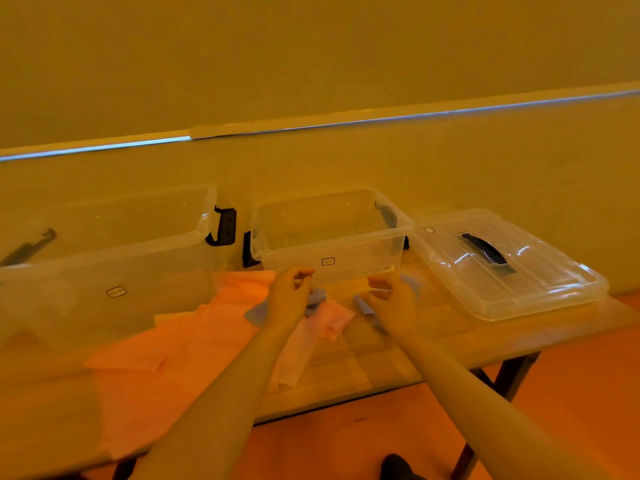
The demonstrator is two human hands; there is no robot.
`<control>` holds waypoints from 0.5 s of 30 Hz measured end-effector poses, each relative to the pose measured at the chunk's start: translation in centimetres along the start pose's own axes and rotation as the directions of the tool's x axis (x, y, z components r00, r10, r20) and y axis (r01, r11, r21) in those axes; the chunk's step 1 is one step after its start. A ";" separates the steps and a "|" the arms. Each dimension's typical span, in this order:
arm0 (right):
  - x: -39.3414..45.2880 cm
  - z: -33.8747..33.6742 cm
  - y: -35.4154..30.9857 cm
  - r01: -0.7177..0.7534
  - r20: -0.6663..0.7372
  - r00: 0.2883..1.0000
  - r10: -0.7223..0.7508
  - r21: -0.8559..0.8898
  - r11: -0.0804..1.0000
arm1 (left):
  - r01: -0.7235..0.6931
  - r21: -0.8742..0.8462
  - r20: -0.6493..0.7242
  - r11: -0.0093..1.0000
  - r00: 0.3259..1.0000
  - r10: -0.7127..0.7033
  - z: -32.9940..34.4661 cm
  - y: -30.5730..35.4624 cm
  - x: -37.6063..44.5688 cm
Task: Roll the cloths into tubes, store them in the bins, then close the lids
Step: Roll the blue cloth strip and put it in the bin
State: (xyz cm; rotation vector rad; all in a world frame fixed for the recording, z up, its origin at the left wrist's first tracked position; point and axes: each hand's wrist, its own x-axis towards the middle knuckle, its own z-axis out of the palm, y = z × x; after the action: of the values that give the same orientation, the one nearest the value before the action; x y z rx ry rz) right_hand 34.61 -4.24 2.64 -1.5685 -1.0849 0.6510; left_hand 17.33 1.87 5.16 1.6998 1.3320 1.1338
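Note:
Both my hands hover just in front of the small clear bin [332,237], which is open and has nothing in it. My left hand [289,296] and my right hand [393,304] have curled fingers and pinch parts of a crumpled blue cloth [256,311], which shows in bits around both hands. A pink cloth [329,318] lies between the hands and trails toward me. Orange cloths [180,344] are spread on the table to the left. A larger clear bin [114,258] stands open at the left.
A clear lid with a dark handle [502,261] lies on the table [450,341] right of the small bin. Black latches [223,225] hang on the bin sides. A wall runs close behind the bins. Folding table legs and an orange floor show below.

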 end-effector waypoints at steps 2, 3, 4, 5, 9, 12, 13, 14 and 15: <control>-0.4 2.2 -0.4 0.003 0.043 0.999 -0.005 0.051 0.999 | -0.020 0.035 -0.067 0.999 0.998 0.022 -2.2 -1.1 -0.1; -0.7 3.2 -0.7 0.014 0.066 0.998 -0.019 0.066 0.998 | -0.021 0.043 -0.095 0.999 0.995 0.025 -3.2 -1.8 -0.2; -1.2 5.2 -1.1 0.016 0.103 0.994 -0.023 0.061 0.998 | -0.005 0.046 -0.127 0.999 0.992 0.011 -4.9 -2.9 -0.2; -1.4 6.8 -1.3 0.015 0.136 0.990 -0.022 0.053 0.998 | 0.010 0.045 -0.157 0.999 0.988 -0.002 -6.3 -3.8 -0.2; -1.7 9.3 -1.8 0.018 0.198 0.980 -0.019 0.005 1.000 | 0.054 0.068 -0.192 0.996 0.981 -0.040 -8.3 -5.7 -0.3; -1.9 10.8 -2.0 0.064 0.233 0.971 -0.057 -0.023 0.998 | 0.067 0.086 -0.177 0.994 0.983 -0.051 -9.3 -6.9 -0.7; -2.1 11.7 -2.1 0.081 0.251 0.965 -0.070 -0.034 0.996 | 0.082 0.089 -0.166 0.993 0.984 -0.067 -10.0 -7.6 -0.8; -2.2 12.6 -2.1 0.091 0.267 0.961 -0.075 -0.048 0.995 | 0.103 0.089 -0.148 0.991 0.985 -0.089 -10.5 -8.1 -1.1; -2.4 13.4 -2.0 0.090 0.277 0.958 -0.070 -0.058 0.994 | 0.118 0.080 -0.128 0.990 0.986 -0.107 -10.8 -8.6 -1.3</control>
State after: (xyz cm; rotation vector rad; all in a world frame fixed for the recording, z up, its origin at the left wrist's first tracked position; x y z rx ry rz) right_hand 21.61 -0.26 0.47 -1.5141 -1.3840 0.7998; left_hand 4.08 2.71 1.32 1.6148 1.5555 1.1456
